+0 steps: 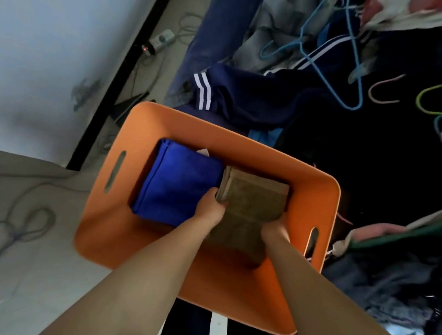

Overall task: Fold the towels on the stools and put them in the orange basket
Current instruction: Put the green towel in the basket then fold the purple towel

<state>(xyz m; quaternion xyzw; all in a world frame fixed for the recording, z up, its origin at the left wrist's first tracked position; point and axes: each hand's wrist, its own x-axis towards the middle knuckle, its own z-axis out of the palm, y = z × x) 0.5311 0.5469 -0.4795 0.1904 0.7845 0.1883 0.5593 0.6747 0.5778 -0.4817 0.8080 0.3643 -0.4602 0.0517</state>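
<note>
The orange basket (314, 200) fills the middle of the head view, with slot handles in its left and right walls. Inside on the left lies a folded blue towel (177, 182). Beside it, on the right, a folded brown towel (254, 198) is held down in the basket by both hands. My left hand (209, 211) grips its left edge, touching the blue towel too. My right hand (274, 231) grips the towel's near right side, fingers hidden under the cloth. No stool is in view.
Dark clothes with white stripes (246, 95) and several coloured hangers (352, 72) are piled beyond and to the right of the basket. A power strip (160, 40) and cables (14, 221) lie on the pale floor at left, by the white wall.
</note>
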